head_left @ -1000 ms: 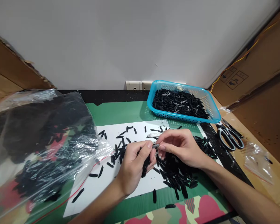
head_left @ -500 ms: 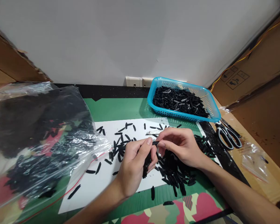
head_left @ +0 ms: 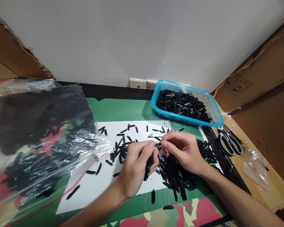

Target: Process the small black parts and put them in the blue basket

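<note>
Left hand (head_left: 136, 165) curled over the white paper sheet (head_left: 101, 184) at the middle of the desk (head_left: 123, 110), clutching a small bundle of black oblong plastic pieces (head_left: 148, 165) in the palm while thumb and forefinger pinched one end of a single thin black piece (head_left: 157, 144). Right hand (head_left: 182, 149) met it from the other side, fingertips closed on the opposite end of the same piece, so both hands gripped it together just above the sheet. Lay directly beneath and to the right of the hands: a dense heap of loose black pieces (head_left: 177, 176), spilling over the sheet's right edge onto the green desk mat. Scattered more thinly toward the sheet's far edge and left half: further single black pieces (head_left: 123, 140), plus one pale silvery piece (head_left: 155, 135) just beyond the fingertips. Stood at the far right corner of the desk, near the wall: a blue perforated plastic basket (head_left: 216, 108), filled with black pieces. Rested just beside the basket's near right corner: grey-handled scissors (head_left: 228, 142), and nearer the right edge a small clear plastic bag (head_left: 254, 168). Sprawled across the left side of the desk: a large clear plastic bag (head_left: 38, 135) stuffed with black pieces, its mouth reaching the sheet's left edge.
</note>
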Demonstrator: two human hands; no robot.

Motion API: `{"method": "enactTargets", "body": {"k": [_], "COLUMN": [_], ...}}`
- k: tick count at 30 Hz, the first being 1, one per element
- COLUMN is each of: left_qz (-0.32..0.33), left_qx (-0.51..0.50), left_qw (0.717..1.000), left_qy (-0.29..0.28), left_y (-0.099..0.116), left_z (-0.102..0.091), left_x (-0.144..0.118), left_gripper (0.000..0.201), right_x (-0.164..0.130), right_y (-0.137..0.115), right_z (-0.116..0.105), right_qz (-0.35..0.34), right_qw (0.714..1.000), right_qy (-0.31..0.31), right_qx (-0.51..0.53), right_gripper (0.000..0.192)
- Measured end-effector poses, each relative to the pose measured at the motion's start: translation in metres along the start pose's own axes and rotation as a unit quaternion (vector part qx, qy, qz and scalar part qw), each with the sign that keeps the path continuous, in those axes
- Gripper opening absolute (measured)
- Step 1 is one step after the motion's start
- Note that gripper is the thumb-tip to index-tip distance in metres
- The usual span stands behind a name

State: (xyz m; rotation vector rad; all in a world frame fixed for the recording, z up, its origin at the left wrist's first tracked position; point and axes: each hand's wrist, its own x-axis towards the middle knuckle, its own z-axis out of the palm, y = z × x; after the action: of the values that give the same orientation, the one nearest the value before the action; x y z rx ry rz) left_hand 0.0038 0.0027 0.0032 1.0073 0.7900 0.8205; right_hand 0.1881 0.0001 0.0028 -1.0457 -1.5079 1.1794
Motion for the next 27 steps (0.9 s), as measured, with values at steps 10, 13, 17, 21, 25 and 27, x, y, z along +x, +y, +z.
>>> {"method": "enactTargets", "body": {"k": [10, 13, 17, 21, 25, 27], "left_qz": [-0.039, -0.068, -0.075, -0.057, -0.072, -0.084], "left_qx": [-0.093, -0.13, -0.143, -0.147, -0.16, -0.164], "left_qw": [0.995, 0.989, 0.987, 0.988, 0.984, 0.983], "left_qy": [-0.006, -0.012, 0.007, 0.001, -0.011, -0.012], "left_y": [-0.002, 0.001, 0.003, -0.001, -0.003, -0.002], "left_z": [0.003, 0.003, 0.001, -0.002, -0.003, -0.003], "left_x": [0.002, 0.003, 0.003, 0.003, 0.003, 0.003], "left_gripper": [0.049, 0.048, 0.045, 0.046, 0.044, 0.047], "right_x": [0.006, 0.013, 0.014, 0.015, 0.032, 0.042], "right_y": [-0.005, -0.013, -0.024, -0.025, -0.022, -0.023], "right_z": [-0.017, -0.027, -0.022, -0.017, -0.036, -0.046], "right_qz": [-0.282, -0.339, -0.276, -0.298, -0.335, -0.286], "right_qw": [0.878, 0.825, 0.88, 0.866, 0.779, 0.75], "right_qy": [0.082, 0.138, 0.16, 0.127, 0.158, 0.189], "right_qx": [-0.378, -0.431, -0.352, -0.381, -0.506, -0.566], "right_gripper": [0.009, 0.011, 0.013, 0.013, 0.011, 0.005]}}
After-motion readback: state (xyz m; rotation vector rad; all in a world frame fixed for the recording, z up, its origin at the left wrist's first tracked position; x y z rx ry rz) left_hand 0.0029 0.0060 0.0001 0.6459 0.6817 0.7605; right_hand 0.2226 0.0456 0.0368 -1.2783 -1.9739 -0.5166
